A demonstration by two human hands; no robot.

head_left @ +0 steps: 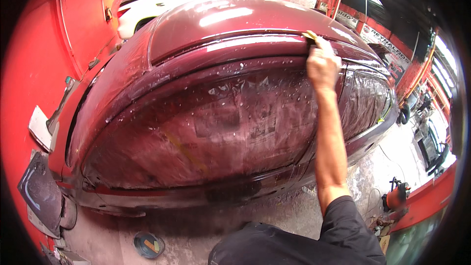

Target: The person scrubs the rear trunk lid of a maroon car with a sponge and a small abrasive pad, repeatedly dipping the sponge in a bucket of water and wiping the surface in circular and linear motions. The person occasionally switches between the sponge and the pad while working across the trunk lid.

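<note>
My right hand (324, 66) is closed round what looks like a folded piece of sandpaper (310, 36), yellowish with a dark side. It rests at the edge of the dark red car roof (235, 19), near the long groove above the side windows. White drops and wet streaks dot the car's paint around the groove. Beneath my forearm, the side windows are covered with masking film and paper (235, 122), stained red. My left hand is out of the picture.
On the floor at lower left stands a round dark basin (149, 245) with orange and tan pieces in it. Car panels (41, 194) lean by the red wall (34, 68). A white car (147, 12) stands behind. An orange-and-black machine (395, 197) sits at right.
</note>
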